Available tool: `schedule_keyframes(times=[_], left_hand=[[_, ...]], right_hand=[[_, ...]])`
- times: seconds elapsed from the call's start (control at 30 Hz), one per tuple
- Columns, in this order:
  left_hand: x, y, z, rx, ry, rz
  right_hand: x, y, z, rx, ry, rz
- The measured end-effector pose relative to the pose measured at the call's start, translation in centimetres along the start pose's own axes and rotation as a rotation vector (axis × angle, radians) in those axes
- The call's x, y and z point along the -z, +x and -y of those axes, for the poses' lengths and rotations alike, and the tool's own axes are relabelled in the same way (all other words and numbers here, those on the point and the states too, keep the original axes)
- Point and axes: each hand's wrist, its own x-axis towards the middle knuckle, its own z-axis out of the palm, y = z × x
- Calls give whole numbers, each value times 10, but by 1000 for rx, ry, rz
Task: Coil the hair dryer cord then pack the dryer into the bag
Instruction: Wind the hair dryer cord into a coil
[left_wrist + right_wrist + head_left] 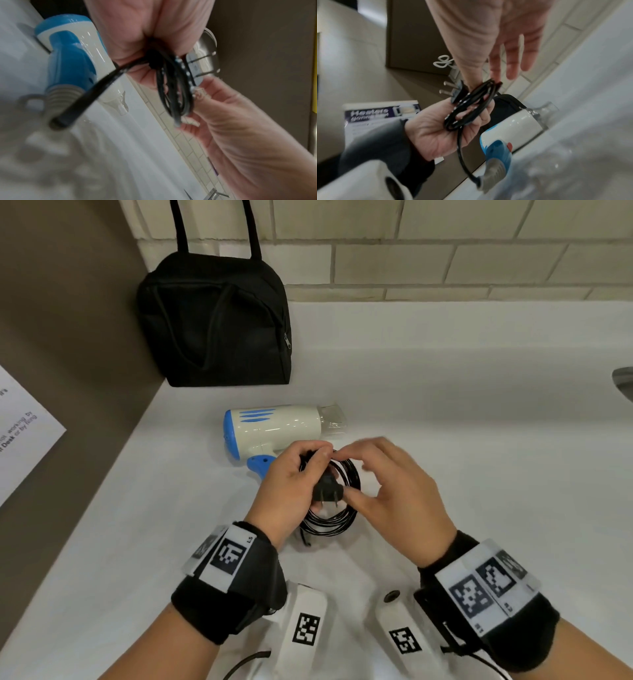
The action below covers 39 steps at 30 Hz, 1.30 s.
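Just in front of the hair dryer lying on the white table, the left hand grips the coiled black cord with the plug poking out, while the right hand has fingers loosely spread, thumb and fingertips touching the loops. The black bag stands upright well behind against the wall; both wrist views are blurred, and the left fingers hide the top of the coil.

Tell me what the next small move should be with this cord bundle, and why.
Probably tuck the plug through the coil to lock it. The left hand grips the gathered loops, the plug end is loose, and the right hand touches the coil's edge. The dryer lies outside the bag.
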Motion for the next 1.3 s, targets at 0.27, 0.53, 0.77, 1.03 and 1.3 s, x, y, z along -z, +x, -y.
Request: schedule_keyframes(times=[0.27, 0.53, 0.77, 1.03, 1.3], left_hand=[[-1, -1, -6, 3, 37, -47], [4, 1, -8, -83, -26, 73], [6, -2, -2, -145, 121, 135], [1, -1, -4, -299, 216, 160], [6, -4, -7, -106, 3, 192]], right_hand=[[3, 12, 9, 365, -339, -60], [8, 19, 8, -123, 449, -62], [5, 22, 6, -185, 588, -63], [14, 27, -2, -197, 667, -125], [14, 24, -15, -102, 714, -95]])
